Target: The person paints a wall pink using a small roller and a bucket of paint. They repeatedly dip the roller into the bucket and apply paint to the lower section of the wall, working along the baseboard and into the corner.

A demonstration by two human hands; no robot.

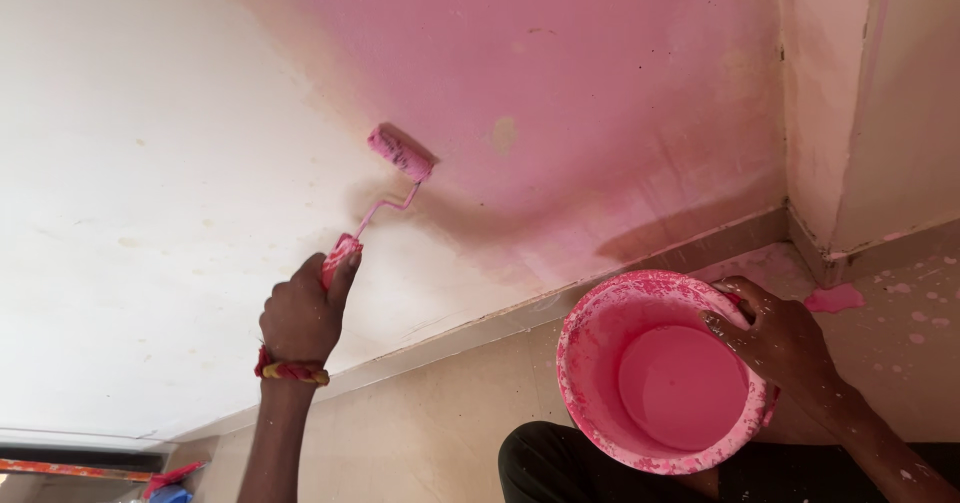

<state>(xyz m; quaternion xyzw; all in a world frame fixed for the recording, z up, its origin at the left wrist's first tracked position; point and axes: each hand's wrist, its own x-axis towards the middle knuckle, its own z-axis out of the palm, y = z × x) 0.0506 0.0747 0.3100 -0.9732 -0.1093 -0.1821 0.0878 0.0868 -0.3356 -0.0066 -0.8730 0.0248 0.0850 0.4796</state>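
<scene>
Lower right of the frame, nearest: right hand (775,338) hooked over the far rim of a pink paint bucket (600,383), fingers curled inside the lip, grip closed on the rim. Bucket resting against a dark-clothed knee (540,463), partly filled with pink paint. Likely moderately heavy and prone to sloshing; rim smeared with wet paint, so probably slippery. Best held level by the rim, as now, or from underneath.

Lower left to centre: left hand (303,315) wrapped round the paint-coated handle of a small roller (400,153), grip closed on it, a red and yellow band (290,371) at the wrist. Roller looks light, with a thin bent wire frame and a soft sleeve; handle likely slick with paint.

Farther up: roller sleeve touching the wall (150,163) at the edge between pink and cream. Skirting (480,328) below, paint-spattered floor (900,333) at right.
</scene>
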